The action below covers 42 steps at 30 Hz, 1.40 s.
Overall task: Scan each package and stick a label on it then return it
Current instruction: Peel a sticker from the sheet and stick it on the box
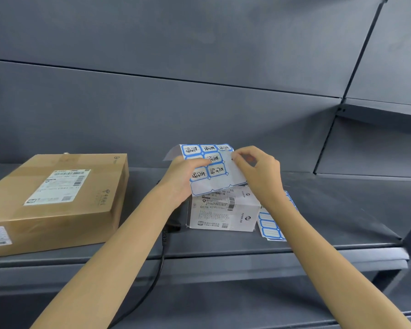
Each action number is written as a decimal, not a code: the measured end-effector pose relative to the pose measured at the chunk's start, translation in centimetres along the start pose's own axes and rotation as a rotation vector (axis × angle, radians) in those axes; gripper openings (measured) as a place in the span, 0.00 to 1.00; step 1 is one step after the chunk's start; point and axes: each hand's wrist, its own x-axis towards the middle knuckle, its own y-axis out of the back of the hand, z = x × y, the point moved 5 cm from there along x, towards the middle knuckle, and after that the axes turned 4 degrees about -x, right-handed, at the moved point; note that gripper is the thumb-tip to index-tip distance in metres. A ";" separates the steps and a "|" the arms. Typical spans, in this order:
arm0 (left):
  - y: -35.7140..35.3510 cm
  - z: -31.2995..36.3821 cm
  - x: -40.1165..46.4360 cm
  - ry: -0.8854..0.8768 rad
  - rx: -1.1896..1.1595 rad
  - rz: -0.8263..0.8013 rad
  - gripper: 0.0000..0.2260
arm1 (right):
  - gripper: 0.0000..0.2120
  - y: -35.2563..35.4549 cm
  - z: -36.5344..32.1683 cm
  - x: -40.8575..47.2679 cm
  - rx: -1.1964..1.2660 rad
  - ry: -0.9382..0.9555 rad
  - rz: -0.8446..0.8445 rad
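A sheet of blue-bordered labels (pixel 209 167) is held up over the dark grey shelf (pixel 318 210) by both hands. It's gripped from the left by the left hand (pixel 183 179), while its right edge is pinched by the right hand (pixel 256 172). Right below, a small white package (pixel 223 212) is parked, with a brown cardboard box (pixel 57 198) well off to the left. A second label sheet (pixel 271 226) is tucked beside the white package.

Dark grey metal shelf (pixel 318 210) runs across the view, its front lip (pixel 223 254) squared off along the near edge. Behind it rises a grey back panel (pixel 176 103), split by a horizontal seam. A black cable (pixel 160 264) drops over the lip, curving down and leftward.
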 end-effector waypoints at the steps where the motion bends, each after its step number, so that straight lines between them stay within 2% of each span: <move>1: 0.2 0.1 0.0 -0.001 -0.005 0.011 0.14 | 0.05 0.1 0.2 0.1 0.060 -0.055 0.021; 5: 1.1 0.6 -0.1 -0.029 -0.031 0.066 0.17 | 0.05 0.9 1.6 0.4 0.487 -0.276 0.109; 6: 1.4 0.8 -0.1 -0.039 -0.047 0.083 0.18 | 0.06 1.2 1.9 0.2 0.514 -0.299 0.118; 9: 2.5 1.6 -0.2 -0.067 -0.076 0.112 0.18 | 0.05 2.2 2.6 -0.6 0.169 -0.238 0.080; 11: 3.3 2.1 -0.3 -0.090 -0.094 0.111 0.19 | 0.08 2.4 2.2 -1.9 -0.036 -0.150 -0.006; 13: 4.0 2.4 -0.3 -0.110 -0.105 0.112 0.21 | 0.10 2.1 1.9 -3.0 -0.134 -0.072 -0.098; 16: 4.8 2.5 -0.2 -0.120 -0.105 0.122 0.20 | 0.05 1.3 1.5 -3.8 -0.296 0.017 -0.218; 24: 5.4 2.6 -0.6 -0.112 -0.099 0.121 0.20 | 0.06 -0.1 1.4 -4.0 -0.476 0.145 -0.402; 27: 5.1 2.6 -0.7 -0.104 -0.099 0.086 0.21 | 0.14 0.0 1.5 -3.3 -0.511 0.086 -0.513; 29: 4.5 2.8 -0.9 -0.096 -0.105 0.062 0.21 | 0.17 0.7 1.2 -2.5 -0.433 -0.014 -0.480; 32: 2.7 2.9 -1.3 -0.094 -0.111 -0.002 0.21 | 0.14 1.3 -0.1 -1.0 0.056 -0.156 -0.321; 35: 0.1 2.7 -1.7 -0.091 -0.086 -0.070 0.21 | 0.18 0.8 -1.2 0.1 0.412 -0.311 -0.326; 38: -1.9 2.4 -1.9 -0.102 -0.015 -0.119 0.18 | 0.17 0.4 -1.9 0.6 0.453 -0.291 -0.317; 42: -2.2 2.1 -1.6 -0.131 0.101 -0.154 0.19 | 0.11 1.4 -0.9 1.0 0.512 -0.276 -0.167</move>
